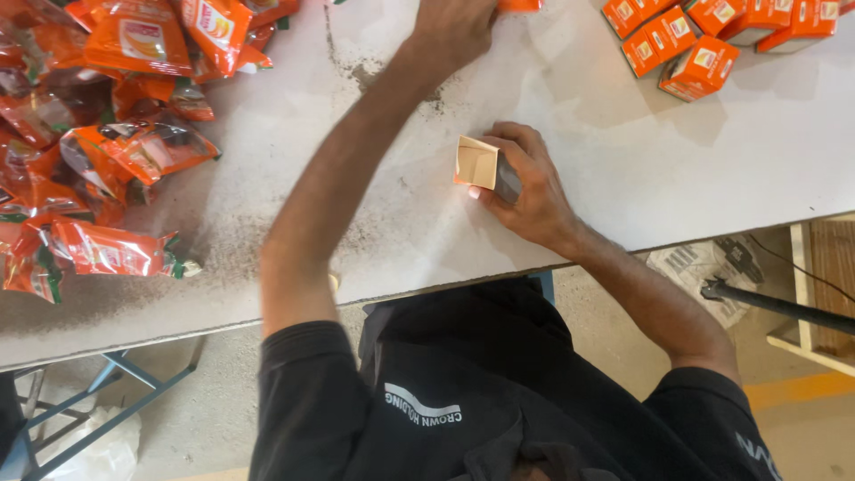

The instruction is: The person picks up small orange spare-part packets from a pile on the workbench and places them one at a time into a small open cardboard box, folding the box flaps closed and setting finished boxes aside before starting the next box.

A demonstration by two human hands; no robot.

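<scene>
Packing step, by the look of it — the right hand is gripping a small open carton on the white table, fingers wrapped round its body, open mouth w/ flaps facing the left side of the frame. The carton is sitting right in that hand, pressed to the tabletop, approx. centre of the table.

The left hand is reaching far across to the table's far edge, touching an orange item at the top of the frame; it's cut off there, so can't tell if the fingers are closed on it or just resting.

A heap of orange pouches is lying well to the left; filled orange boxes are stacked at the far right corner.

Judging from this, the next move is calling for something to go into the carton's mouth — needs the right hand keeping the box steady & the opening unobstructed, flaps clear.
</scene>
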